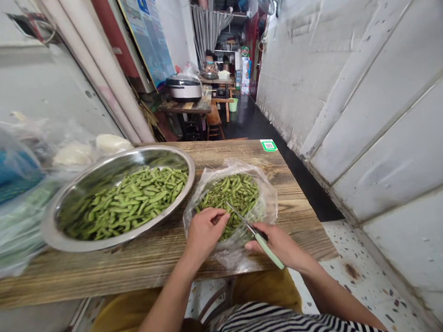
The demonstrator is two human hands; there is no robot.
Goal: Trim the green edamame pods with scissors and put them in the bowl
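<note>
My right hand [278,242] grips a pair of scissors [270,252] with pale green handles; the narrow blades point up and left over the pods. My left hand [205,230] is closed in a pinch near the blade tips, and what lies between its fingers is too small to make out. Below both hands, a clear plastic bag [268,191] lies spread open on the table, filled with green soybean pods [240,187]. To the left stands a large steel bowl [190,170] holding many more green pods [138,196].
The wooden table [297,226] also bears plastic bags [18,219] at the far left and a green QR-code sticker [268,145] at its back edge. Beyond are a rice cooker [184,88], a wooden stool [214,116] and a person [210,63]. A white wall [387,105] runs along the right.
</note>
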